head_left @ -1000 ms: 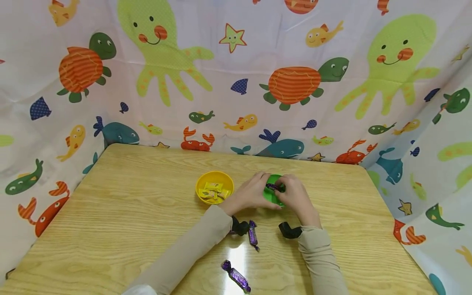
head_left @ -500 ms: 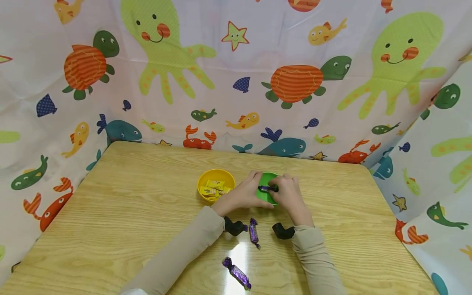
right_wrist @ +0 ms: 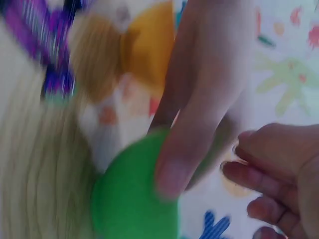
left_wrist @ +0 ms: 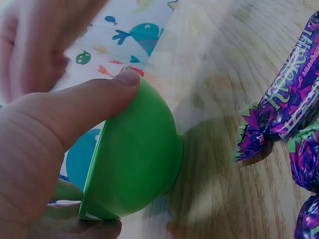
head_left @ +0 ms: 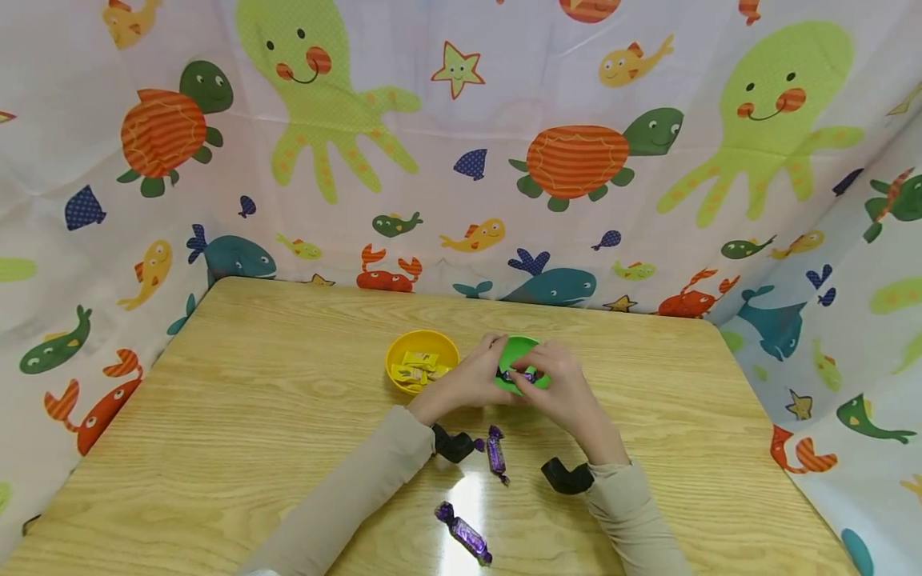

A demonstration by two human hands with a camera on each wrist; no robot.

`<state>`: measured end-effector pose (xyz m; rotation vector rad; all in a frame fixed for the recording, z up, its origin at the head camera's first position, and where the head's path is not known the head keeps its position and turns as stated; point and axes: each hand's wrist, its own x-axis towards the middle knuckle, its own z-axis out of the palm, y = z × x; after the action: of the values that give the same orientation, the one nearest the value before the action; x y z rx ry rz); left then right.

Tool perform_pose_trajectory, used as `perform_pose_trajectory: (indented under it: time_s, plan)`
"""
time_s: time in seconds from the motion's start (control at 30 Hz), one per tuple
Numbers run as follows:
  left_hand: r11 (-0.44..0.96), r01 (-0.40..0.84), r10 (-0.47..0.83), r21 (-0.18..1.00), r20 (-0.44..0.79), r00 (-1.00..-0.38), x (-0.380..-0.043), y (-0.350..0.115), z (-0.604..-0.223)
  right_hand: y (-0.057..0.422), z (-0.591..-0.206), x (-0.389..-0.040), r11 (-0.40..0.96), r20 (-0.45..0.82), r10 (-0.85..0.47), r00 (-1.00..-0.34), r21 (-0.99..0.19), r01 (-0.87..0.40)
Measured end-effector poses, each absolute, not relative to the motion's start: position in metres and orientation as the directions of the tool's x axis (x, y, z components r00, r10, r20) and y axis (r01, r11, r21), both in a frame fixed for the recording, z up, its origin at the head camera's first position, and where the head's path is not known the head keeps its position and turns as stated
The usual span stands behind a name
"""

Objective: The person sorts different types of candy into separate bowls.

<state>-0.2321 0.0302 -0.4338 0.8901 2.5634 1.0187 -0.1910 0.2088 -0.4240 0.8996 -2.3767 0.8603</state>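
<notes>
My left hand (head_left: pixel 470 379) holds a small green bowl (head_left: pixel 520 346) by its side on the table. In the left wrist view its thumb presses the outside of the bowl (left_wrist: pixel 144 144). Inside the bowl lies a purple wrapped candy (head_left: pixel 531 376), partly covered by fingers. My right hand (head_left: pixel 563 382) hovers over the bowl, fingers loosely bent. The right wrist view shows nothing between the fingers of that right hand (right_wrist: pixel 274 174). Two purple candies, one upright (head_left: pixel 496 454) and one slanted (head_left: pixel 464 534), lie nearer; another candy (head_left: pixel 479 445) is mostly hidden by the left wrist's black camera.
Just left of my left hand stands a yellow bowl (head_left: pixel 390 360) with several yellow-wrapped candies (head_left: pixel 421 362). Black wrist cameras, such as the right one (head_left: pixel 566 477), hang low over the wooden table (head_left: pixel 288 384). A curtain (head_left: pixel 490 104) with sea animals closes off the back and sides.
My right hand pinched the purple candy over the green bowl earlier; now its fingers have let go and the candy lies inside. The bowl and left hand have shifted slightly left.
</notes>
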Motion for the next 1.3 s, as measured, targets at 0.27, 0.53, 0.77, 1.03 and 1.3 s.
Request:
perform_pose_trajectory:
  time_s: [0.27,0.53,0.77,1.03,1.3]
  plan:
    - [0.608,0.462,0.635,0.646,-0.045,-0.771,-0.233,0.028,-0.431,0.191,-0.409,-0.156,0.479,0.555,-0.574,-0.602,-0.369,-0.797]
    - [0.630,0.442,0.624,0.638,-0.079,-0.777,-0.235,0.029,-0.428,0.170,-0.419,-0.145,0.520,0.323,-0.705,-0.631,-0.368,-0.770]
    - [0.638,0.412,0.610,0.651,-0.101,-0.786,-0.234,0.030,-0.426,0.154,-0.442,-0.142,0.610,0.137,-0.703,-0.698,-0.389,-0.691]
    - [0.648,0.401,0.602,0.647,-0.113,-0.790,-0.234,0.030,-0.424,0.148,-0.447,-0.137,0.676,0.121,-0.670,-0.732,-0.308,-0.669]
    - [0.647,0.407,0.606,0.645,-0.111,-0.787,-0.230,0.031,-0.423,0.165,-0.424,-0.136,0.604,0.113,-0.724,-0.680,-0.371,-0.705]
